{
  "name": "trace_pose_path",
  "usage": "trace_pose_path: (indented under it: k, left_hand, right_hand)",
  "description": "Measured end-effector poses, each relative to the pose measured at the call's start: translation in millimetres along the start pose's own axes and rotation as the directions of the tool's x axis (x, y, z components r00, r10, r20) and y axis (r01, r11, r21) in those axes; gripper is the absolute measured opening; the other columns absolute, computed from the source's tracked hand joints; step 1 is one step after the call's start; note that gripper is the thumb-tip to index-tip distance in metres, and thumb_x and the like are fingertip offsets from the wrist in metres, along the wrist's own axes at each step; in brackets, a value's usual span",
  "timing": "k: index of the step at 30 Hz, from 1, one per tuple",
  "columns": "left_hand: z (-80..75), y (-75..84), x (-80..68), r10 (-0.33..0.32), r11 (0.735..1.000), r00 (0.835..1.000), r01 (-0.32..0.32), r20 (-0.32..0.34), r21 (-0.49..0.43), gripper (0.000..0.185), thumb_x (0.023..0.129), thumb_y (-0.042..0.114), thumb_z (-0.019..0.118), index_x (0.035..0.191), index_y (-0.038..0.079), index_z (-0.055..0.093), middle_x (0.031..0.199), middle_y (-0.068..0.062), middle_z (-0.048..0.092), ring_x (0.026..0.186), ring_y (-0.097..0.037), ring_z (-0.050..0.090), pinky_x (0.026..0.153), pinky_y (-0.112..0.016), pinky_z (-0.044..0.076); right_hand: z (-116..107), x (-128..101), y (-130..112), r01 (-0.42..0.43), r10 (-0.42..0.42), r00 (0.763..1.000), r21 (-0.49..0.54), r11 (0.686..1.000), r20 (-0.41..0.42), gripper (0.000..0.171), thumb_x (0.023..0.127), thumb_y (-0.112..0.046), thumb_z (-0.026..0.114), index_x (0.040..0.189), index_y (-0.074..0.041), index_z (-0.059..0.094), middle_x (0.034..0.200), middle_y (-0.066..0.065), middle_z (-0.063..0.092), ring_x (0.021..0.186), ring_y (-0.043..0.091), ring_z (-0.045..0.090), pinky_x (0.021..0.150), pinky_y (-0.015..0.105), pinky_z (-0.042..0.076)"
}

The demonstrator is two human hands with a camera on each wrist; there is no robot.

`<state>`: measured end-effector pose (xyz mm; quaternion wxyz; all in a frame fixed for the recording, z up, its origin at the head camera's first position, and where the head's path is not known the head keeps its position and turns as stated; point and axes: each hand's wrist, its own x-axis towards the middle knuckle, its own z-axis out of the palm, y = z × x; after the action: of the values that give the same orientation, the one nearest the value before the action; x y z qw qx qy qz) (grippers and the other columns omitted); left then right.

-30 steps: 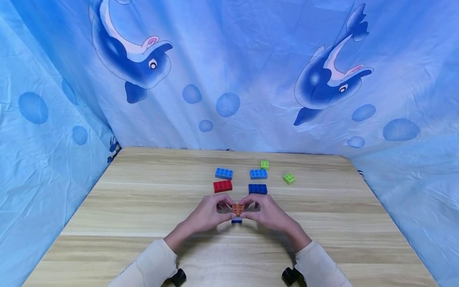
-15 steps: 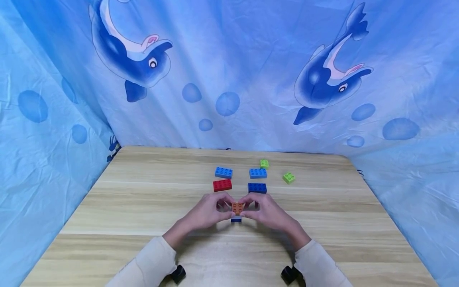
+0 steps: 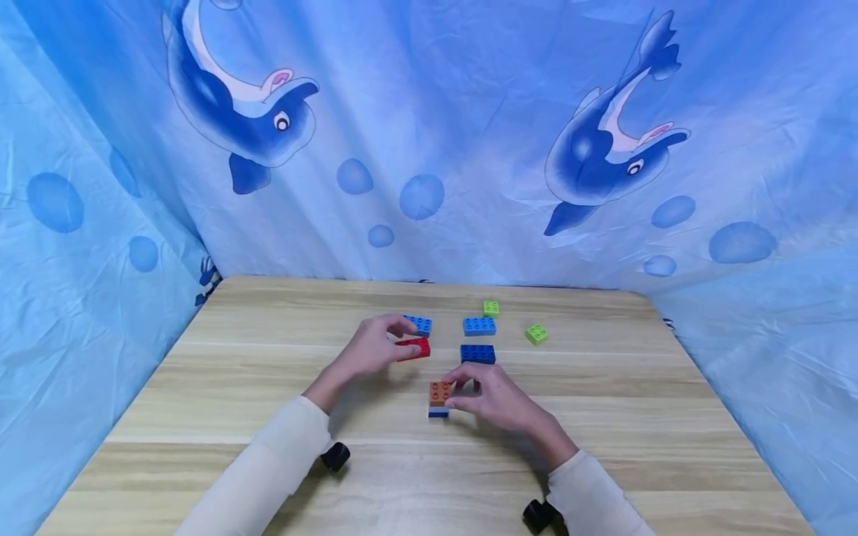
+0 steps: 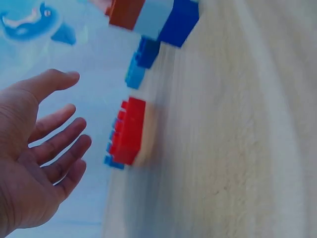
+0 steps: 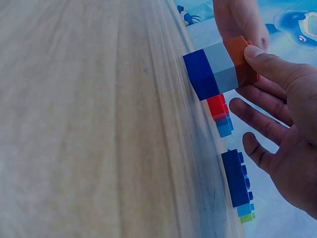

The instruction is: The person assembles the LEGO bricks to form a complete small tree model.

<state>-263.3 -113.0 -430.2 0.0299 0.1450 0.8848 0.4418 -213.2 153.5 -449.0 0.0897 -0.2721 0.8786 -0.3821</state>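
Here the stacking is between bricks: the right hand [image 3: 492, 398] steadies the three-brick stack [image 3: 439, 399] on the table [image 3: 603, 417], thumb on its orange top, while the left hand [image 3: 367, 350], fingers spread and holding nothing, hovers at the red brick [image 3: 417, 348]. Next, I judge, it must pinch that brick and line up its studs over the stack.

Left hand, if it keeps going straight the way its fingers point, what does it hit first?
Most likely the red brick: the left hand is open right beside it, fingers toward it. Contact can't be told.
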Motion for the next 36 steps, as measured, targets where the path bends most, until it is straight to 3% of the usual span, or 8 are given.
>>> trace_pose_path:
  k: [5,15,27,32,36]
  left_hand:
    - [6.1,-11.9,13.1,-0.064,0.998,0.998,0.065,-0.009,0.025,0.041,0.086,0.026,0.083,0.123,0.012,0.072,0.123,-0.008,0.072,0.112,-0.026,0.067,0.09,-0.04,0.059]
    - [18.9,-19.8,21.5,-0.094,0.989,0.995,0.092,0.014,0.12,0.045,0.08,0.022,0.088,0.121,0.009,0.074,0.119,-0.01,0.073,0.103,-0.023,0.065,0.094,-0.042,0.056]
    - [17.1,-24.9,20.7,-0.081,0.993,0.997,0.08,0.007,0.086,0.031,0.084,0.018,0.084,0.114,0.011,0.075,0.113,-0.007,0.073,0.099,-0.021,0.064,0.088,-0.039,0.056]
    - [9.8,-24.8,14.1,-0.065,0.997,0.998,0.065,0.015,0.047,0.032,0.085,0.02,0.083,0.115,0.013,0.075,0.112,-0.007,0.072,0.091,-0.019,0.064,0.077,-0.032,0.055]
    - [3.8,-22.1,5.9,-0.053,0.998,0.999,0.053,0.008,0.029,0.034,0.084,0.02,0.083,0.117,0.013,0.074,0.11,-0.007,0.072,0.09,-0.019,0.065,0.076,-0.03,0.054]
  right_hand:
    - [-0.7,-0.1,0.7,0.001,-0.001,1.0,-0.007,1.0,0.008,0.033,0.093,-0.037,0.077,0.123,-0.024,0.071,0.11,-0.012,0.071,0.1,0.009,0.065,0.084,0.023,0.053]
    - [-1.0,0.1,-0.8,-0.008,0.008,1.0,-0.015,1.0,0.01,0.034,0.093,-0.036,0.077,0.124,-0.025,0.07,0.111,-0.013,0.071,0.101,0.011,0.065,0.085,0.027,0.053]
    - [-1.6,0.0,-0.7,-0.002,0.002,1.0,-0.01,1.0,0.01,0.034,0.093,-0.037,0.076,0.124,-0.023,0.07,0.112,-0.011,0.072,0.102,0.012,0.066,0.085,0.027,0.053]
    - [-1.4,0.0,-0.2,0.014,-0.014,1.0,-0.006,1.0,0.011,0.034,0.094,-0.037,0.076,0.124,-0.022,0.07,0.112,-0.01,0.072,0.102,0.014,0.067,0.085,0.028,0.054]
    - [-1.3,-1.0,-0.1,0.018,-0.018,1.0,-0.017,1.0,0.009,0.035,0.094,-0.038,0.075,0.124,-0.022,0.07,0.111,-0.011,0.072,0.102,0.014,0.067,0.087,0.03,0.055]
